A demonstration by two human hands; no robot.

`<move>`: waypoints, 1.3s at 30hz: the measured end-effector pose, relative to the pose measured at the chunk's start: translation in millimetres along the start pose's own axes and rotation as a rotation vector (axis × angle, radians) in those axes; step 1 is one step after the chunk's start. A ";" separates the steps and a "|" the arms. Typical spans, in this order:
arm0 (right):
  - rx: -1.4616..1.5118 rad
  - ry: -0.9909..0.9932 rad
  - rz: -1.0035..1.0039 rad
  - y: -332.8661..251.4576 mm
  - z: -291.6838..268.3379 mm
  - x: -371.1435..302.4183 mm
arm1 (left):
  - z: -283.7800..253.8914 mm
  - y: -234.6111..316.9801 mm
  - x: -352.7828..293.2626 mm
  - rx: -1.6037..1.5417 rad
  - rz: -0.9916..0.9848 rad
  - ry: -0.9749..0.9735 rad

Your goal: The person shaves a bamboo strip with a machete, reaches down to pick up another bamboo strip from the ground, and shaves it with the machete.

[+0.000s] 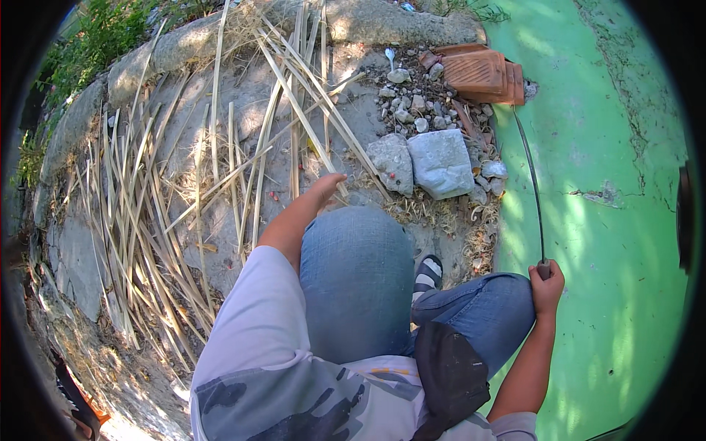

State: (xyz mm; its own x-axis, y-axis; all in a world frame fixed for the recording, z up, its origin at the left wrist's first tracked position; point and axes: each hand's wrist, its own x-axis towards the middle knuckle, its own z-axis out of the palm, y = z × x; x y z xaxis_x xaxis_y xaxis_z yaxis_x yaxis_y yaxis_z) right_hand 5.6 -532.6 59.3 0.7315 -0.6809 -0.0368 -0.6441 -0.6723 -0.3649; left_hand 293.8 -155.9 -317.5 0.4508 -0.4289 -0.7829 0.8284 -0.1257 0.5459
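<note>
My left hand (321, 191) reaches past my left knee, its visible digits stretched out over the ends of some pale, flat split strips (309, 121), like bamboo. Its other fingers are partly hidden, and I see no strip gripped in it. On the right, beside my bent right knee, my right hand (547, 287) is closed around the dark handle of a long knife (531, 173). The blade is thin, dark and slightly curved. It points away from me over the green floor, its tip near a stack of orange clay tiles (482, 74).
Many more strips (140, 213) lie in a loose heap on the left. White blocky stones (441, 163) and gravel (412, 106) border the green painted floor (588, 331). A raised concrete edge (401, 23) runs along the back, with plants (95, 51) behind it at left.
</note>
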 end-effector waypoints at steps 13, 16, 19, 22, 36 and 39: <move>-0.015 -0.003 -0.039 -19.7 7.5 1.7 | -53.3 -41.9 -16.6 -0.229 0.255 0.512; -0.021 0.031 -0.061 -10.0 3.9 -0.4 | -85.0 -27.4 -84.2 -0.470 0.174 0.439; -0.036 0.023 -0.059 -17.9 6.2 0.2 | -118.2 -14.5 -162.1 0.020 0.104 0.602; -0.015 0.032 -0.082 -24.0 8.5 1.2 | -165.0 -40.0 -228.5 0.596 0.225 0.985; 0.068 0.067 -0.234 -17.3 -2.2 -4.5 | -109.3 -3.7 -660.2 1.110 -0.003 1.281; 0.082 0.030 -0.287 -18.1 -2.9 1.1 | -53.6 -3.2 -656.6 1.016 0.223 1.182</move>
State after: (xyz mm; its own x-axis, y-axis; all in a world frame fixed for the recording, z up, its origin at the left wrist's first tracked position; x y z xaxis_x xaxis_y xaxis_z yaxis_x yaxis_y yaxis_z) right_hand 17.3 -522.1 68.6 0.8732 -0.4758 0.1057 -0.3912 -0.8135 -0.4303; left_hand 13.0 174.0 178.8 0.9258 0.3331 -0.1786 0.3710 -0.8911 0.2613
